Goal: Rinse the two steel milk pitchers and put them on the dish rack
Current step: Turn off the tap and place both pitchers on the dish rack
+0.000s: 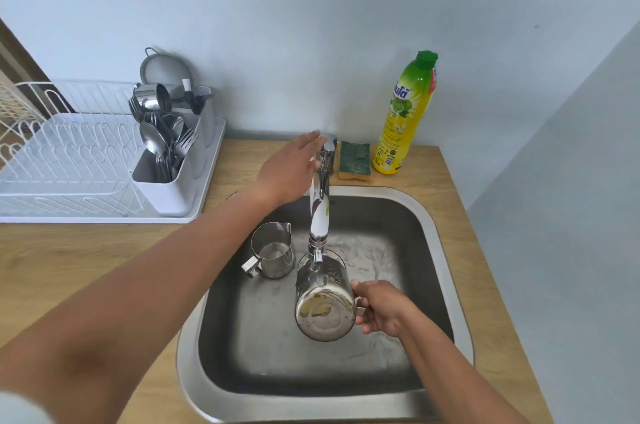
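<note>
The counter extends under both arms; the sink is set into it and encloses the right hand and both pitchers. The rack stands on the counter well to the left of the left hand; no pitcher is on it. A cutlery caddy occupies the rack end nearest the left hand and holds spoons and forks. A yellow soap bottle stands upright beyond the right hand, against the wall. The tap rises between the hands; its spout reaches toward the right hand.

The left hand is extended over the sink's far edge, fingers straight and together, fingertips at the tap lever; firm contact cannot be confirmed. The right hand grips the handle of the first pitcher, fingers curled round it; this pitcher is tilted, base toward the camera, mouth raised to the spout; water flow cannot be determined. The second pitcher stands upright on the sink floor, just left of the first, between the two hands, touched by neither. A green-faced sponge lies on the counter just right of the left fingertips, between tap and bottle.
</note>
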The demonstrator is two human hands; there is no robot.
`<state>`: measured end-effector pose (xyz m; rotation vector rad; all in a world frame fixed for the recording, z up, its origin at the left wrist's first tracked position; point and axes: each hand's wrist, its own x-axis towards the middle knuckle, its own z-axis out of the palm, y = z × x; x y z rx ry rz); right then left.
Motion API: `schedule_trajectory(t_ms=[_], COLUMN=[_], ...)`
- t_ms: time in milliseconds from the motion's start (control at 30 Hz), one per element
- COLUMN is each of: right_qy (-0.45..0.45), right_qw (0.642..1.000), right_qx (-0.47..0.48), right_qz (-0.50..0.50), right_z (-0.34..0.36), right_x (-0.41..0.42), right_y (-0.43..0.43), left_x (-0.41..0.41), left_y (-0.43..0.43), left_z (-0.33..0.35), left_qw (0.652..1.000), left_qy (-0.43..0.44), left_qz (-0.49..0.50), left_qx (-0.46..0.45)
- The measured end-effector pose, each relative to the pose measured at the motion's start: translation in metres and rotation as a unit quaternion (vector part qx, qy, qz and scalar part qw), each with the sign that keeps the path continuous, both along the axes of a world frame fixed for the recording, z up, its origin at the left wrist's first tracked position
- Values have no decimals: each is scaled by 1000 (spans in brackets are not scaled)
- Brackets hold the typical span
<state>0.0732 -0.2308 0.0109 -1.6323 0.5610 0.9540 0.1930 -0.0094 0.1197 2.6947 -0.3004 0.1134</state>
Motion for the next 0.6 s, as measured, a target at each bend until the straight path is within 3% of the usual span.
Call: schedule_trajectory(t_ms=[133,433,533,600], right_qy=[1,2,-1,-12], right_qw=[1000,1000,1000,1000], right_qx=[3,2,4,-2], right_qz=[-3,-1,-4,-8], right_z=[1,0,1,4], right_x=[1,-2,-2,-3], right_y=[-2,-4,-4,-5], left_x=[15,8,6,-7], left_y=[-7,2,1,3], left_z=[-2,-8,-5,-11], left_qw=[993,973,985,997], left_qy=[38,28,48,72], left_qz=[-42,-75,-71,-9], left_qx=[107,218,152,15])
